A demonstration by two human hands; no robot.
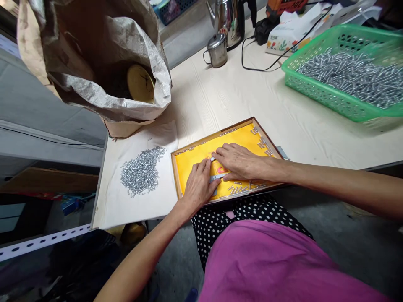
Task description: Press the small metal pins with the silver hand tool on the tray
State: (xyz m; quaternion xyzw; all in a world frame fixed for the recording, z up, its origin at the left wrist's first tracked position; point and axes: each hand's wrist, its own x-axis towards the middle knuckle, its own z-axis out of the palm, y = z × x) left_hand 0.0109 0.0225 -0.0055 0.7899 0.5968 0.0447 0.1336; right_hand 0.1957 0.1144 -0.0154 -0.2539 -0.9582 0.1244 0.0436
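Observation:
A shallow brown-rimmed tray [217,133] with a yellow bottom lies at the table's front edge. My left hand [198,182] is low over its middle, fingers together, against a flat silver-grey tool [217,178] with a narrow tapering end. From the right, my right hand [237,161] reaches in with bent fingers and grips the tool's other side. The fingers hide most of the tool, so its exact kind cannot be made out. Small metal pins [237,189] lie along the tray's front and right sides. A pink mark [221,170] shows between the hands.
Left of the tray, a pile of small metal pins [140,172] rests on a white cloth [110,209]. An open woven sack [135,113] stands behind it. A green basket [327,98] of metal pieces is at right. A lidded metal cup [217,54], kettle [227,21] and black cable [261,69] are at the back.

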